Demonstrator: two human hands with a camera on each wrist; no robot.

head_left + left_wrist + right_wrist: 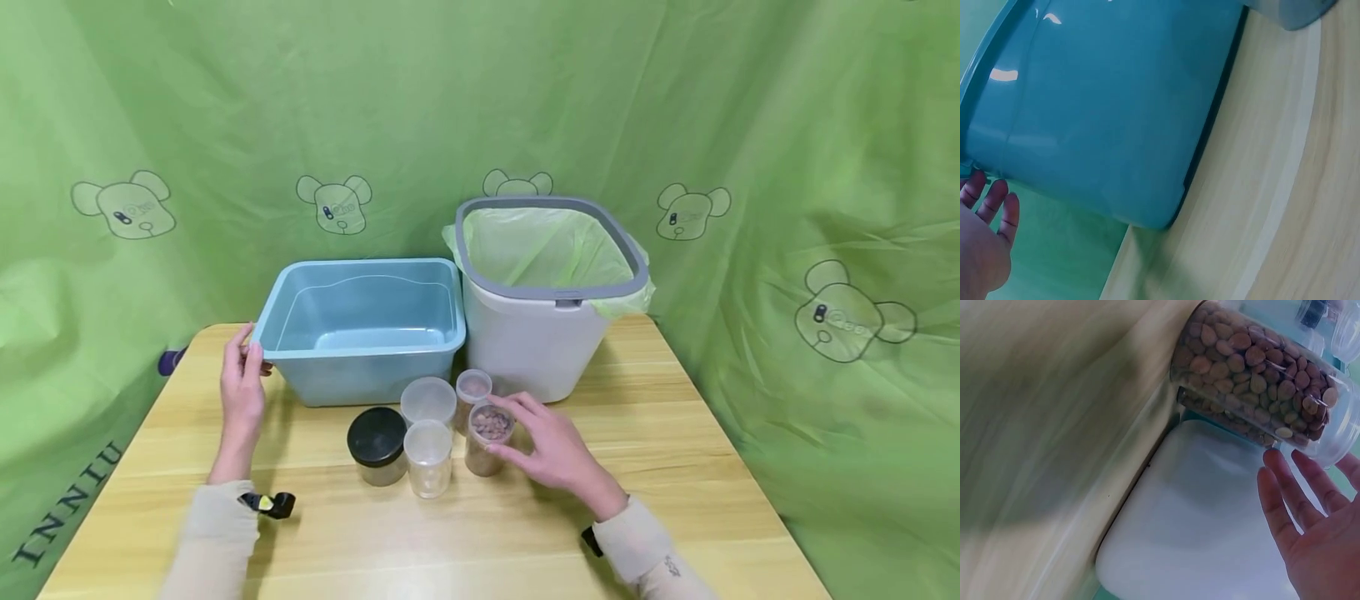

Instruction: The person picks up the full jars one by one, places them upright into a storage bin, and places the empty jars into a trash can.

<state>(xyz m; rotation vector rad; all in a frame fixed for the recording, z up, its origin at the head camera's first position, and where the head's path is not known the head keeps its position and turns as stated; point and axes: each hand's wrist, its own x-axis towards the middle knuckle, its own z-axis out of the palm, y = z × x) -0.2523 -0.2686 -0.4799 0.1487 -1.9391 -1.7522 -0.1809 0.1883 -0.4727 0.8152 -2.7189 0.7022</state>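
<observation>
My left hand [242, 396] holds the left rim of the light blue plastic basin [367, 367], and in the left wrist view several fingertips [1009, 212] reach up under that rim. The thumb is hidden there. My right hand [551, 446] is at a clear jar of brown beans [486, 458], its thumb and fingers spread loosely around the top. Seen from the right wrist, its fingers are extended right by the rim of the bean jar [1254, 369]. A narrower clear jar with brown contents [474, 385] stands just behind it.
Left of the bean jar stand a clear cup [429, 467], a wider clear container [427, 400] and a black-lidded jar [377, 442]. A white bin [525, 350] with a grey rim and green liner stands beside the basin on the wooden table [337, 550]. Green cloth [420, 100] hangs behind.
</observation>
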